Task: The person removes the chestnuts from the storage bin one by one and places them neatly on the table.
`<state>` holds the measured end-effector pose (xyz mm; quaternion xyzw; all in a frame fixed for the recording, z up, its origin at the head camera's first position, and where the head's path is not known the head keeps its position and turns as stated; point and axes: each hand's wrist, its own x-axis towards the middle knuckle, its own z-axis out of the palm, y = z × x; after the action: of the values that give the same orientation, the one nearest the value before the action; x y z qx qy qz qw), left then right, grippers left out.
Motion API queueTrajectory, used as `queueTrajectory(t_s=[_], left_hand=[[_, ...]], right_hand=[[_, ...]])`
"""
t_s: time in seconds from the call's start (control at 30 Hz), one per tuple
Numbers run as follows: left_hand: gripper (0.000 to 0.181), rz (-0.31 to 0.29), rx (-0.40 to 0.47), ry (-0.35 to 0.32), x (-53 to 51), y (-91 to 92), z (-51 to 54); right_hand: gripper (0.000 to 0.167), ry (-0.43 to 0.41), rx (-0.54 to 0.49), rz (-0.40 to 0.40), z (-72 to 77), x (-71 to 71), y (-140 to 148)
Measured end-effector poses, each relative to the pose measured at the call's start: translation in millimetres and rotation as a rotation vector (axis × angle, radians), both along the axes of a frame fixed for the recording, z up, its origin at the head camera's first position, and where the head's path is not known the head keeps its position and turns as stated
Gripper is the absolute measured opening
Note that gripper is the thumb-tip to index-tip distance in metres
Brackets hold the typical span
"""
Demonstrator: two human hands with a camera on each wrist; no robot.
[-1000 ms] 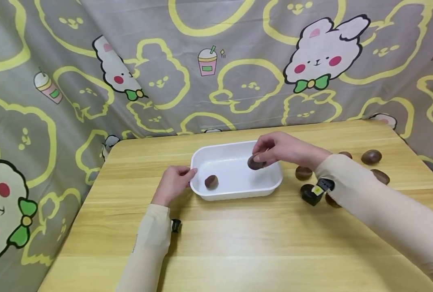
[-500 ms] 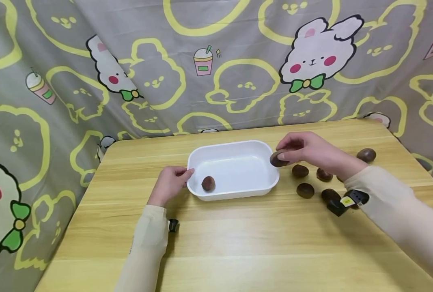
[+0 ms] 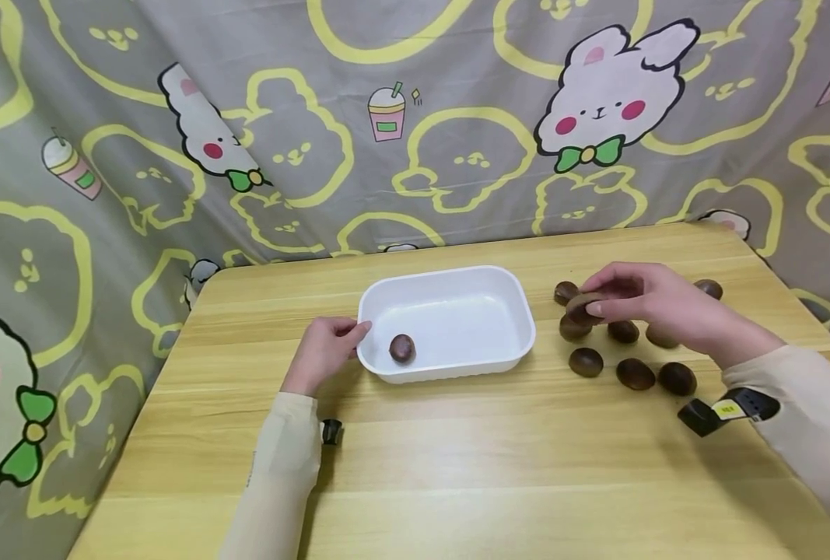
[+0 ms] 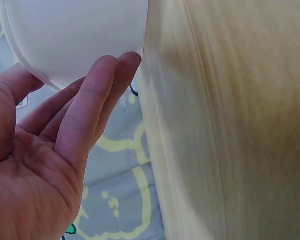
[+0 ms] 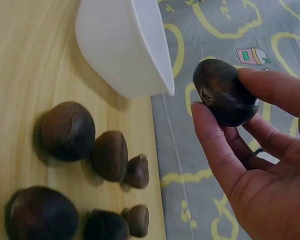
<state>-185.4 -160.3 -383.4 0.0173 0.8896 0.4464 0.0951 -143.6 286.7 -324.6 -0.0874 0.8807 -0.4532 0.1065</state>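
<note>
My right hand [image 3: 656, 299] pinches a glossy dark brown chestnut [image 3: 583, 309] between thumb and fingers, above other chestnuts on the table's right side. The right wrist view shows this chestnut [image 5: 226, 92] close up, clear of the tabletop. A white rectangular tray [image 3: 457, 369] stands mid-table, and one chestnut [image 3: 402, 348] lies inside near its left end. At the tray's left end, my left hand [image 3: 325, 351] grips the rim with its thumb on top. In the left wrist view, the fingers of the left hand [image 4: 65, 130] lie against the tray's outside [image 4: 85, 37].
Several loose chestnuts [image 3: 635, 374] lie right of the tray on the wooden table [image 3: 457, 467], some partly hidden by the right hand. A patterned grey curtain [image 3: 379, 183] hangs behind the table's far edge. Each wrist carries a small black camera [image 3: 709, 414].
My right hand has moved right, from over the tray to above the loose chestnuts, still holding its chestnut. The chestnut in the tray has turned slightly. My left hand stays at the rim.
</note>
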Motion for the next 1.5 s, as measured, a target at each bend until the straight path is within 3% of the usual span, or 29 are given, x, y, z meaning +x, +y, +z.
queueTrajectory(t_s=[0.27, 0.63, 1.0, 1.27, 1.5], left_hand=[[0.034, 0.008, 0.012, -0.028, 1.2, -0.3, -2.0], [0.035, -0.004, 0.003, -0.011, 0.0, -0.7, 0.0], [0.034, 0.009, 0.027, -0.023, -0.7, -0.8, -0.6], [0.033, 0.012, 0.014, -0.021, -1.3, 0.0, 1.1], [0.034, 0.011, 0.015, -0.032, -1.6, 0.2, 0.1]], right_hand=[[0.034, 0.01, 0.014, -0.041, -9.6, 11.0, 15], [0.034, 0.055, 0.026, -0.116, -19.5, 32.0, 41], [0.038, -0.005, 0.076, -0.238, -40.5, 59.3, 87], [0.017, 0.005, -0.087, -0.314, -64.2, 79.3, 126], [0.027, -0.042, -0.241, -0.338, -84.5, 88.7, 137]])
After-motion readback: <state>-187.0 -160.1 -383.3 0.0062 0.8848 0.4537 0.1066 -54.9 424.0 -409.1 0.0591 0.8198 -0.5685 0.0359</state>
